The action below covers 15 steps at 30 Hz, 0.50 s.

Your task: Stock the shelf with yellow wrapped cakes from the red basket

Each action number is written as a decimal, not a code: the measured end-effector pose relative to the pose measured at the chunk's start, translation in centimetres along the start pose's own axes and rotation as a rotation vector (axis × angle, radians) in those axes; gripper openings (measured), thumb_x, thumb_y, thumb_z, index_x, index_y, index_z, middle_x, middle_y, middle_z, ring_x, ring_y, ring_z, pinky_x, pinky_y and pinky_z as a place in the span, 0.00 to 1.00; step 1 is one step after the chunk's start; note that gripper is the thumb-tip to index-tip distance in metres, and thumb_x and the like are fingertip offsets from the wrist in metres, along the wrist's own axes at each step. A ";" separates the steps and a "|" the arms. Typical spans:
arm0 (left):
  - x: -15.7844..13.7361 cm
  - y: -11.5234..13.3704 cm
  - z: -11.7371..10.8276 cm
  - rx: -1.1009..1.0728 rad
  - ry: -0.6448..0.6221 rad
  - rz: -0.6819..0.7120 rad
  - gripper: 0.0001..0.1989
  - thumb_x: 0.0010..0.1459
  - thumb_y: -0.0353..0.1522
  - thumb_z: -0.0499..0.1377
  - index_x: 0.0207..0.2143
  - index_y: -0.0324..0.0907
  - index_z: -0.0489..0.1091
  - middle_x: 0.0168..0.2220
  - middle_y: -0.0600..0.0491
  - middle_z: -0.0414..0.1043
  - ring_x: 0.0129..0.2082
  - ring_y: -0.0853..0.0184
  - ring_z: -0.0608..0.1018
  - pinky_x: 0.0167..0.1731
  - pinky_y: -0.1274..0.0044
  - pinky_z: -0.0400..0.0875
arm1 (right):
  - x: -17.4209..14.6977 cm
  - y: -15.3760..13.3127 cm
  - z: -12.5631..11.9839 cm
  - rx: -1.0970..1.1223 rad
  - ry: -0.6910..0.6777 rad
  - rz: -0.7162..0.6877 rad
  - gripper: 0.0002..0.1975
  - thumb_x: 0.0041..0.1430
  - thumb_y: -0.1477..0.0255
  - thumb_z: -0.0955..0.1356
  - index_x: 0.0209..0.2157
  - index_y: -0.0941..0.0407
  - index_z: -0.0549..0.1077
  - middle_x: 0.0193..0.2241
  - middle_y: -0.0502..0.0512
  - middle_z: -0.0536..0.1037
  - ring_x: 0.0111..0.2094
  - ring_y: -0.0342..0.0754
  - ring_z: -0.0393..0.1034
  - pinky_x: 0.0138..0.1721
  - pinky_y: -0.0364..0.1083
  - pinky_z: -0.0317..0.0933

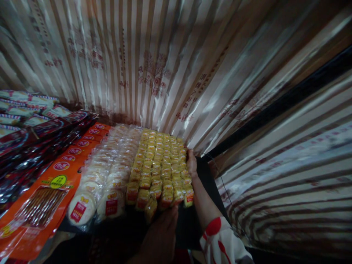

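The left hand (162, 229) lay just before the yellow packets (161, 165), the right hand (191, 164) beside them, spread or pinching unclear

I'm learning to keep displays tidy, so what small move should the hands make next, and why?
Probably use the left hand to nudge the protruding yellow packet back in line: it sticks out in front of its neighbours, and that hand is close by. The right hand, at the right side of the yellow packets, could steady them.
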<state>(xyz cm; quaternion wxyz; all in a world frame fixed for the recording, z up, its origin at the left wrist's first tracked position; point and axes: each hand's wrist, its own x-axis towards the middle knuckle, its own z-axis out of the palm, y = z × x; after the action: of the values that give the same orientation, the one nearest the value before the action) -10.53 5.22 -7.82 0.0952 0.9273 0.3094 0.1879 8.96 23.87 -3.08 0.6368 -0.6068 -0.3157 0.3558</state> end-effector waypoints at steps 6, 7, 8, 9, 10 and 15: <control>0.1 0.0 -0.2 -0.030 -0.046 -0.012 0.25 0.63 0.32 0.46 0.60 0.32 0.51 0.61 0.47 0.53 0.61 0.67 0.57 0.57 0.77 0.58 | 0.0 -0.7 -1.2 -0.347 0.050 -0.055 0.27 0.50 0.48 0.62 0.35 0.57 0.77 0.39 0.55 0.79 0.48 0.54 0.68 0.54 0.49 0.55; 0.1 0.0 -0.1 -0.031 -0.046 -0.008 0.25 0.63 0.32 0.46 0.60 0.32 0.51 0.61 0.47 0.53 0.61 0.67 0.57 0.57 0.77 0.58 | 0.1 -0.6 -1.3 -0.340 0.050 -0.021 0.28 0.50 0.47 0.62 0.34 0.57 0.77 0.38 0.55 0.79 0.47 0.54 0.68 0.53 0.50 0.56; 0.1 -0.1 -0.1 -0.034 -0.043 -0.007 0.25 0.62 0.32 0.46 0.61 0.33 0.50 0.61 0.47 0.53 0.61 0.67 0.57 0.57 0.77 0.58 | 0.2 -0.4 -1.4 -0.304 0.045 0.018 0.28 0.49 0.47 0.62 0.35 0.57 0.77 0.37 0.55 0.79 0.46 0.54 0.69 0.52 0.50 0.57; 0.1 -0.1 0.0 -0.036 -0.041 -0.009 0.25 0.62 0.31 0.47 0.61 0.33 0.49 0.61 0.48 0.53 0.61 0.67 0.56 0.57 0.77 0.59 | 0.3 -0.2 -1.5 -0.244 0.028 0.057 0.28 0.50 0.47 0.62 0.35 0.56 0.77 0.37 0.54 0.79 0.46 0.53 0.69 0.52 0.50 0.59; 0.1 -0.1 0.0 -0.038 -0.040 -0.014 0.26 0.62 0.31 0.47 0.61 0.34 0.48 0.61 0.48 0.53 0.61 0.67 0.56 0.57 0.77 0.59 | 0.4 0.1 -1.6 -0.169 0.001 0.091 0.28 0.50 0.47 0.61 0.36 0.56 0.77 0.37 0.54 0.80 0.46 0.53 0.70 0.51 0.50 0.60; 0.0 -0.1 0.1 -0.026 -0.057 0.011 0.24 0.63 0.32 0.45 0.60 0.30 0.52 0.62 0.46 0.52 0.62 0.66 0.54 0.58 0.77 0.57 | 0.3 0.6 -2.8 0.121 -0.082 0.097 0.23 0.53 0.51 0.63 0.39 0.54 0.75 0.43 0.52 0.77 0.50 0.50 0.67 0.54 0.49 0.58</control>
<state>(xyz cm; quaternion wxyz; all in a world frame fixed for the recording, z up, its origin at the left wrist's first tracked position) -10.51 5.30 -7.96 0.1151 0.9327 0.2989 0.1660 11.40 22.61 -3.87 0.6408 -0.5669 -0.2897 0.4290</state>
